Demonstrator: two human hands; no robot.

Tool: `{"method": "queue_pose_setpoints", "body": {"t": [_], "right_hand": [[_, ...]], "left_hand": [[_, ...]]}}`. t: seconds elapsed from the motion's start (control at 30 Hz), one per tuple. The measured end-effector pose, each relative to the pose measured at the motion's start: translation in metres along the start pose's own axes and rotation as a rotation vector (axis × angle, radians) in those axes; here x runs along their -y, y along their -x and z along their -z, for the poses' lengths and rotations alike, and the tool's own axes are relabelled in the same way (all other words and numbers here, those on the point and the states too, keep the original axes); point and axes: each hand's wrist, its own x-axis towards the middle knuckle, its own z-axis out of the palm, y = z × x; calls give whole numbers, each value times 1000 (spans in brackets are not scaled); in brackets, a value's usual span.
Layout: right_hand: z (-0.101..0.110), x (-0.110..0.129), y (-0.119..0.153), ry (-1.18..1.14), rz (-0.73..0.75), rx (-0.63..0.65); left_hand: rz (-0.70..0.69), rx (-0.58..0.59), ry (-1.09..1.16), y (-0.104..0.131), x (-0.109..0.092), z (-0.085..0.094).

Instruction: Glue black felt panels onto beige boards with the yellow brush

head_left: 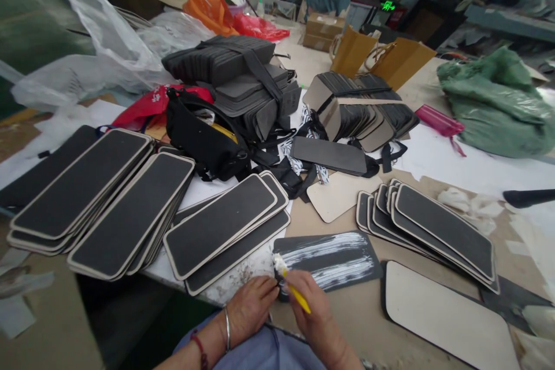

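A dark rectangular panel (pixel 325 262) lies flat before me, with white streaks of a glue-like paste brushed along its length. In my right hand (pixel 310 300) is a brush with a yellow handle (pixel 299 299). Its paste-covered bristles (pixel 280 263) touch the panel's left end. My left hand (pixel 251 305) grips that end's near corner with its fingers pressed together; the fingertips are partly hidden. To the right, a beige-faced panel (pixel 442 309) rests partly over a dark piece.
Stacks of dark panels with beige borders stand at left (pixel 82 185), centre left (pixel 221 225) and right (pixel 442 222). Behind are a black bag (pixel 203 139), bundled dark panels (pixel 255 81) and another bundle (pixel 359 110). A green plastic bag (pixel 498 104) sits at far right.
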Motion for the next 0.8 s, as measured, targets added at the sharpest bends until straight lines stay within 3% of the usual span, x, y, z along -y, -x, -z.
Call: {"method": "queue_pose_setpoints", "body": {"t": [0.13,0.3,0.37,0.43,0.57,0.67,0.8], "right_hand": [[3,-10,-6,17,-144,-220],[-14,-2,-11,-103,-289,-245],[-10,-8,-5,-143,-401,-305],[10,-21,6,-132,-526,-424],[72,-53,30,100,-663,-637],[100,-72,44,358,-525,-627],[97,-83,54,449,-319,-480]], "left_hand": [[-46,-1,-34,1,3,-1],[-45,44,-30,0,2,2],[-40,48,-22,1,4,0],[-52,43,-15,2,5,-1],[-34,-26,38,0,3,1],[142,-94,190,-7,-4,2],[574,-192,474,-17,-9,-8]]}}
